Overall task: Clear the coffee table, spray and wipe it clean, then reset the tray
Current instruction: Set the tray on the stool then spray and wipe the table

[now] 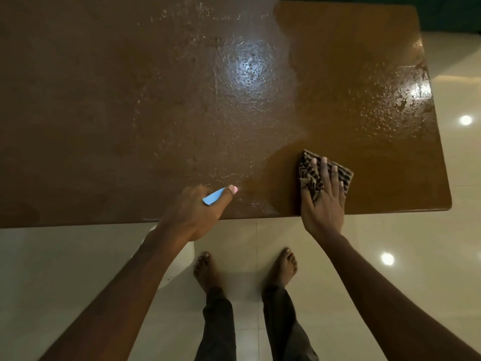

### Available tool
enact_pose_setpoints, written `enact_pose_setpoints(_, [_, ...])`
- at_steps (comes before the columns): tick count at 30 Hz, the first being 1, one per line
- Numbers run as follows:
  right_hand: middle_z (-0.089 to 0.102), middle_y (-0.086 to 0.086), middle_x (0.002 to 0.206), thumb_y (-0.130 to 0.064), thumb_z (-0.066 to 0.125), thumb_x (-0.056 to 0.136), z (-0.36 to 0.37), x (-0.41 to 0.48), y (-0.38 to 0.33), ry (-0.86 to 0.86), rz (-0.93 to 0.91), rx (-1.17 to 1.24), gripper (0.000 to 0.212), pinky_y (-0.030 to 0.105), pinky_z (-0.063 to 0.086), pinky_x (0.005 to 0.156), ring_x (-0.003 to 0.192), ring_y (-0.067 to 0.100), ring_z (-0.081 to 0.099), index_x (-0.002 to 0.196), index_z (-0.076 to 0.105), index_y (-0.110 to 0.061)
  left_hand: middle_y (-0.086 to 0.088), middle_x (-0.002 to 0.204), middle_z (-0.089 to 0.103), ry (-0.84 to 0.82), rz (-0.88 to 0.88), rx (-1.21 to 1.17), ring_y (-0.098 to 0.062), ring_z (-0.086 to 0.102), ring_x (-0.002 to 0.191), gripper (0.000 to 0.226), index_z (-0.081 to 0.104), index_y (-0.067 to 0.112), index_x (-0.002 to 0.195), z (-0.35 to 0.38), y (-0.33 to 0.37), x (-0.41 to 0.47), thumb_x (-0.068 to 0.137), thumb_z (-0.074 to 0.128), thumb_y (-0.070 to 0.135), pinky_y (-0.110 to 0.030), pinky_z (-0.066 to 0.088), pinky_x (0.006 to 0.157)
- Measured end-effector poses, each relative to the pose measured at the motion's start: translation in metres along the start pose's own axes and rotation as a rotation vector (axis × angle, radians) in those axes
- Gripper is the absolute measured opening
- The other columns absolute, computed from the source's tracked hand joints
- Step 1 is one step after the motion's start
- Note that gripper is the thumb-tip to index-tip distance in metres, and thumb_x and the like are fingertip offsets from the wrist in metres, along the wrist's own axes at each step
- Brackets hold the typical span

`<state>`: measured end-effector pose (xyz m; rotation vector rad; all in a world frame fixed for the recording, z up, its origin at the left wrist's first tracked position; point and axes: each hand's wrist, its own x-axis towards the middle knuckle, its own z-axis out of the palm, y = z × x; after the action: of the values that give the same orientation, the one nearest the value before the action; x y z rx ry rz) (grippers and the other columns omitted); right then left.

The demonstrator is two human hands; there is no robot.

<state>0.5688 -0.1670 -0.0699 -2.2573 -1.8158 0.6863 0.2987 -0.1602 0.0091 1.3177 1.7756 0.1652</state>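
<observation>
Nearest are the person's bare feet (205, 269) on a pale tiled floor (390, 282), with dark trouser legs (218, 321) above them and two small light glares on the tiles to the right. Both forearms reach forward over the near edge of the brown desk (117, 100).

The left hand (192, 214) is curled round a spray bottle (212, 198). The bottle's blue top pokes out past the thumb, over the near edge of the desk, and its white body hangs below the forearm, off the desk.

The right hand (324, 204) lies flat with fingers spread and straight, pressing a striped cloth (343, 175) onto the desk near the right end of the near edge.

Around the cloth and up the right part the desk looks smooth. The middle is covered in fine droplets, with a bright glare farther back and more beads near the far right edge.
</observation>
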Motion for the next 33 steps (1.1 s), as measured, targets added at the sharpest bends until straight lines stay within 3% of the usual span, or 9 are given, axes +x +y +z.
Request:
enact_pose_setpoints(5, [-0.007,-0.010,0.166,-0.055,0.021,0.096,0.012,0.023,-0.016,0.036,0.054,-0.111,0.069,0.041,-0.003,0.123,0.152,0.016,-0.013,0.159,0.012,-0.028,-0.017,0.072,0.068,0.066,0.080,-0.048,-0.034,0.066,0.069,0.074,0.066,0.002,0.075,-0.012,-0.002,-0.001,0.081,0.042,0.072,-0.049,0.057,0.057])
enact_pose_setpoints(9, [-0.007,-0.005,0.166,-0.056,0.025,0.097,0.024,0.042,-0.057,0.013,0.075,-0.135,0.070,0.045,-0.003,0.123,0.152,0.020,-0.012,0.158,0.010,-0.026,-0.016,0.068,0.066,0.160,0.089,-0.133,-0.032,0.064,0.064,0.081,0.065,0.003,0.072,-0.023,-0.006,0.000,0.078,0.038,0.079,-0.050,0.054,0.051])
enact_pose_setpoints(14, [-0.002,-0.004,0.166,-0.061,0.028,0.095,0.064,0.011,-0.111,-0.082,-0.338,-0.259,0.070,0.043,-0.001,0.123,0.153,0.024,-0.005,0.157,0.007,-0.038,-0.012,0.065,0.065,0.216,0.025,-0.258,-0.018,0.057,0.045,0.078,0.065,0.007,0.069,-0.035,-0.003,0.004,0.073,0.038,0.080,-0.036,0.051,0.043])
enact_pose_setpoints(19, [0.005,-0.007,0.166,-0.060,0.034,0.097,0.059,-0.035,-0.054,-0.197,-0.635,-0.325,0.067,0.043,0.002,0.123,0.153,0.018,-0.003,0.157,0.011,-0.040,-0.014,0.071,0.067,0.193,-0.007,-0.279,-0.018,0.058,0.052,0.074,0.065,0.009,0.073,-0.045,-0.003,0.013,0.067,0.038,0.078,-0.023,0.046,0.038])
enact_pose_setpoints(22, [-0.002,-0.011,0.166,-0.060,0.028,0.096,0.034,-0.029,-0.011,-0.153,-0.478,-0.294,0.068,0.039,-0.003,0.122,0.152,0.015,-0.009,0.155,-0.001,-0.044,-0.009,0.070,0.065,0.173,-0.004,-0.280,-0.017,0.059,0.057,0.069,0.064,0.013,0.074,-0.047,-0.002,0.019,0.065,0.037,0.077,-0.019,0.045,0.037])
enact_pose_setpoints(25, [-0.008,-0.014,0.164,-0.058,0.027,0.095,0.019,0.001,-0.014,-0.059,-0.136,-0.195,0.069,0.041,-0.002,0.123,0.152,0.015,-0.010,0.151,-0.014,-0.049,-0.008,0.070,0.064,0.146,0.018,-0.281,-0.018,0.059,0.058,0.071,0.064,0.011,0.077,-0.048,0.001,0.025,0.065,0.036,0.076,-0.018,0.044,0.038])
enact_pose_setpoints(28, [-0.003,-0.004,0.167,-0.056,0.027,0.096,0.034,0.030,-0.062,0.070,0.140,-0.153,0.071,0.045,0.000,0.123,0.153,0.020,-0.008,0.157,-0.002,-0.033,-0.017,0.076,0.067,0.144,0.049,-0.287,-0.021,0.059,0.060,0.074,0.061,0.006,0.073,-0.049,0.003,0.027,0.067,0.036,0.075,-0.020,0.045,0.040])
enact_pose_setpoints(30, [-0.001,-0.001,0.167,-0.057,0.027,0.097,0.049,0.033,-0.098,0.058,0.116,-0.157,0.070,0.046,-0.001,0.123,0.153,0.023,-0.006,0.157,0.000,-0.032,-0.020,0.077,0.066,0.146,0.053,-0.297,-0.022,0.059,0.061,0.073,0.059,0.008,0.066,-0.051,0.004,0.029,0.068,0.037,0.077,-0.023,0.046,0.042])
enact_pose_setpoints(33, [0.000,-0.005,0.167,-0.059,0.027,0.095,0.066,0.011,-0.123,-0.053,-0.218,-0.233,0.070,0.043,-0.001,0.123,0.153,0.022,-0.005,0.157,0.004,-0.038,-0.019,0.076,0.067,0.151,0.037,-0.304,-0.020,0.058,0.057,0.076,0.060,0.007,0.068,-0.057,0.004,0.033,0.076,0.039,0.079,-0.026,0.046,0.042])
